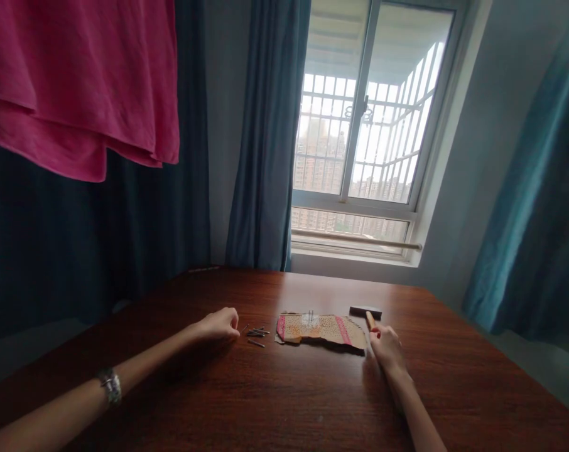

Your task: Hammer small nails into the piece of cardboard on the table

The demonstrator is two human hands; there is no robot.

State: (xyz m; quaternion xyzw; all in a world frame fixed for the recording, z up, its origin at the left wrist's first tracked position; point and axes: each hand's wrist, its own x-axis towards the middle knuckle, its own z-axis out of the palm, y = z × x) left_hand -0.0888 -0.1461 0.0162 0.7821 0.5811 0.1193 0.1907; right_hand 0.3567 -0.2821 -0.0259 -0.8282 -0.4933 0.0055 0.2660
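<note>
My right hand [387, 346] is wrapped round the wooden handle of a hammer [370, 317], whose dark head lies over the table to the right of the board. On the left, my left hand [222, 322] rests on the table with its fingers curled closed, right beside a small pile of nails [257, 333]. Whether a nail is between those fingertips is hidden. Between my hands lies a ragged-edged board [325, 333] with dots, pink bands and a whitish patch. A couple of thin nails [311, 316] stand upright from that patch.
All of this is on a glossy brown wooden table [303, 402]. Behind it are a barred window [360, 125] and blue curtains [268, 138]. A pink cloth [86, 81] hangs at upper left. My left wrist wears a metallic band [110, 385].
</note>
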